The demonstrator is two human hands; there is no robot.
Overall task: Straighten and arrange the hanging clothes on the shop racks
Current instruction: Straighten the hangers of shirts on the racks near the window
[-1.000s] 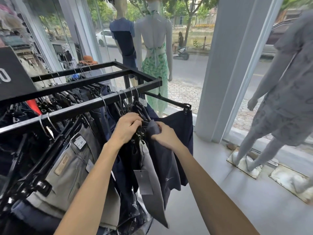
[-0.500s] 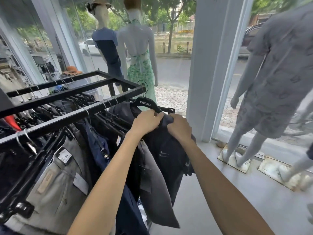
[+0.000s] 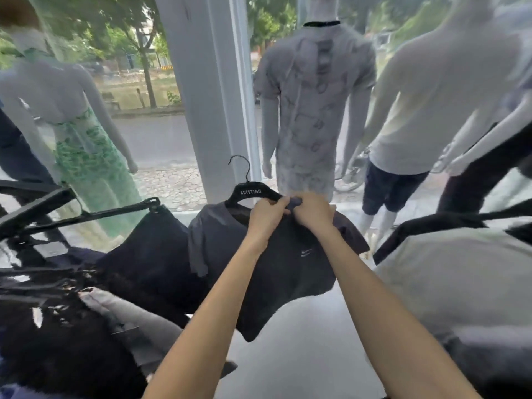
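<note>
While both forearms reach up from the near edge toward the window, the black rack (image 3: 86,214) stands at the left with dark clothes (image 3: 149,254) bunched below its rails, and a mannequin in a green dress (image 3: 86,156) stands beyond it at the glass. From the near edge the left forearm slants up toward the centre with the wrist nearly straight. The left hand (image 3: 267,217) has its fingers curled round the right shoulder of a black hanger (image 3: 250,192), knuckles toward the camera. That hanger bears white lettering, and its hook stands free in the air in front of the white pillar (image 3: 207,96). From it hangs the dark shirt (image 3: 288,269), in the middle of the scene just right of the rack's clothes, with a small logo on its chest. Touching the left hand on its right side, the right hand (image 3: 312,211) is curled, its fingertips pinching a fold of the shirt's cloth at the neck. Its forearm runs down to the near right. Farther back stand a mannequin in a grey patterned shirt (image 3: 311,96) and another in a white tee (image 3: 426,110). A pale garment (image 3: 460,283) fills the right side.
</note>
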